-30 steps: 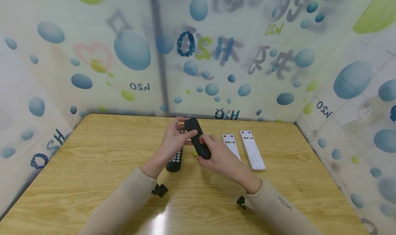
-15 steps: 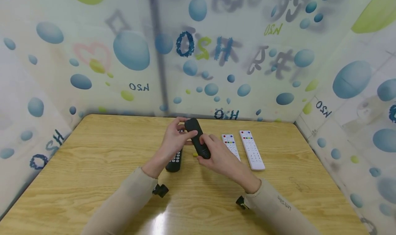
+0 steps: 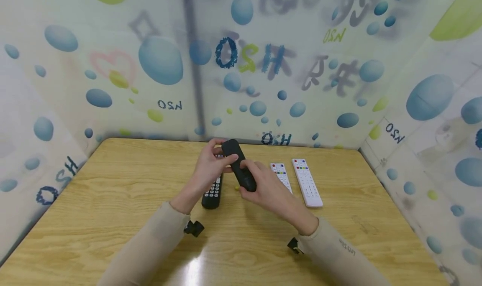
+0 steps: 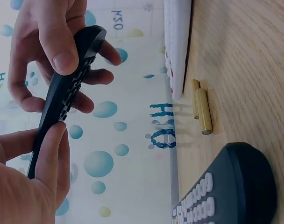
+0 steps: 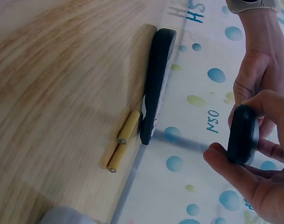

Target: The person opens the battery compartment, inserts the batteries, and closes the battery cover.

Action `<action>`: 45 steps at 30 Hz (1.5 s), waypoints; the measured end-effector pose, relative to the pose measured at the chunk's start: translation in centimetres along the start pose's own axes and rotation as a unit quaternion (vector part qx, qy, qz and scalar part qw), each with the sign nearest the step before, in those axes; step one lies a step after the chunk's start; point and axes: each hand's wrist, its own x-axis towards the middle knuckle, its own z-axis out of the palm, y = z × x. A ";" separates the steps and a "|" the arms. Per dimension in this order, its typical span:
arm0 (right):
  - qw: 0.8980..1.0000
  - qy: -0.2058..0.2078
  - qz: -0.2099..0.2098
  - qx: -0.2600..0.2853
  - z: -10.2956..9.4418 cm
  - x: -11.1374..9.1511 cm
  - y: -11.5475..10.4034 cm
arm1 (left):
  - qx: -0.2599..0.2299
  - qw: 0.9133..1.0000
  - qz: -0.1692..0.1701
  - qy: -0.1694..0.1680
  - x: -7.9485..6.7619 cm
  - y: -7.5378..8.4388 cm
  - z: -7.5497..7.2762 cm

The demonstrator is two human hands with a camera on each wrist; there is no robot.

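Both hands hold a black remote control (image 3: 238, 169) above the table, its plain back turned up in the head view. My left hand (image 3: 207, 164) grips its far end, thumb across the back. Around the near end curl the fingers of my right hand (image 3: 269, 190), with the thumb pressed on the back. In the left wrist view, the buttons of the held remote (image 4: 72, 91) face the table side. Two yellow batteries (image 4: 204, 112) lie side by side on the tabletop below; the head view shows only a bit of them.
A second black remote (image 3: 212, 197) lies buttons up beneath the left hand, partly covered by it. Right of the hands lie two white remotes (image 3: 308, 183), the nearer one (image 3: 281, 177) partly hidden. The wooden table (image 3: 124, 185) ends at patterned walls (image 3: 241, 102).
The held remote and the left hand have shifted slightly up and left in the head view. The right thumb has moved a little up the remote's back. The other remotes stay put.
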 end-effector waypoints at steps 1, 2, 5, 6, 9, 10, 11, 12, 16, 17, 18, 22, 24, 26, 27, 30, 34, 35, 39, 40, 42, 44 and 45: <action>1.000 0.006 -0.007 -0.004 0.0 0.0 0.0 | -0.003 1.000 -0.003 0.001 0.1 0.0 -0.1; 1.000 0.013 -0.014 -0.009 0.1 -0.1 0.0 | -0.009 1.000 -0.005 0.003 0.1 0.0 -0.1; 0.998 0.038 -0.043 -0.025 0.2 -0.2 0.1 | -0.015 1.000 -0.014 0.013 0.2 0.2 -0.3; 0.997 0.046 -0.051 -0.028 0.2 -0.3 0.1 | -0.014 1.000 -0.016 0.017 0.3 0.2 -0.4; 0.995 0.063 -0.063 -0.034 0.3 -0.3 0.2 | -0.012 1.000 -0.020 0.021 0.4 0.2 -0.5; 0.995 0.066 -0.065 -0.033 0.4 -0.2 0.2 | -0.011 1.000 -0.021 0.020 0.5 0.2 -0.6; 0.995 0.069 -0.065 -0.032 0.4 -0.2 0.2 | -0.012 1.000 -0.021 0.018 0.5 0.2 -0.6; 0.995 0.070 -0.065 -0.030 0.4 -0.2 0.3 | -0.013 1.000 -0.022 0.016 0.6 0.2 -0.6; 0.995 0.070 -0.064 -0.023 0.3 -0.1 0.3 | -0.018 0.999 -0.021 0.015 0.6 0.0 -0.5; 0.995 0.069 -0.063 -0.021 0.3 -0.1 0.4 | -0.019 1.000 -0.021 0.014 0.5 0.0 -0.5; 0.996 0.068 -0.061 -0.018 0.3 0.0 0.4 | -0.018 1.000 -0.019 0.014 0.5 0.0 -0.4; 0.997 0.062 -0.051 -0.011 0.3 0.1 0.4 | -0.006 1.000 -0.016 0.017 0.5 0.0 -0.2; 0.997 0.057 -0.045 -0.009 0.3 0.1 0.3 | 0.002 1.000 -0.013 0.016 0.5 0.0 -0.1; 0.998 0.054 -0.042 -0.007 0.3 0.1 0.3 | 0.007 1.000 -0.010 0.013 0.5 0.1 0.0; 0.998 0.054 -0.040 -0.008 0.3 0.1 0.3 | 0.009 1.000 -0.008 0.012 0.5 0.1 0.0; 0.998 0.054 -0.039 -0.009 0.4 0.2 0.4 | 0.018 1.000 -0.003 0.011 0.3 0.2 0.2; 0.998 0.057 -0.037 -0.011 0.5 0.3 0.5 | 0.033 0.999 0.007 0.010 0.2 0.2 0.3; 0.998 0.057 -0.036 -0.011 0.6 0.3 0.6 | 0.037 0.999 0.008 0.009 0.2 0.2 0.3; 0.998 0.053 -0.027 -0.007 0.6 0.3 0.7 | 0.045 0.999 0.012 0.008 0.2 0.1 0.4; 0.998 0.053 -0.025 -0.010 0.6 0.3 0.7 | 0.046 0.999 0.013 0.009 0.2 0.0 0.3; 0.998 0.055 -0.023 -0.017 0.5 0.2 0.7 | 0.048 0.999 0.014 0.013 0.3 0.0 0.3; 0.997 0.063 -0.024 -0.023 0.3 0.2 0.7 | 0.047 0.999 0.015 0.017 0.3 -0.2 0.2; 0.997 0.067 -0.027 -0.028 0.3 0.2 0.7 | 0.045 0.999 0.015 0.018 0.4 -0.2 0.2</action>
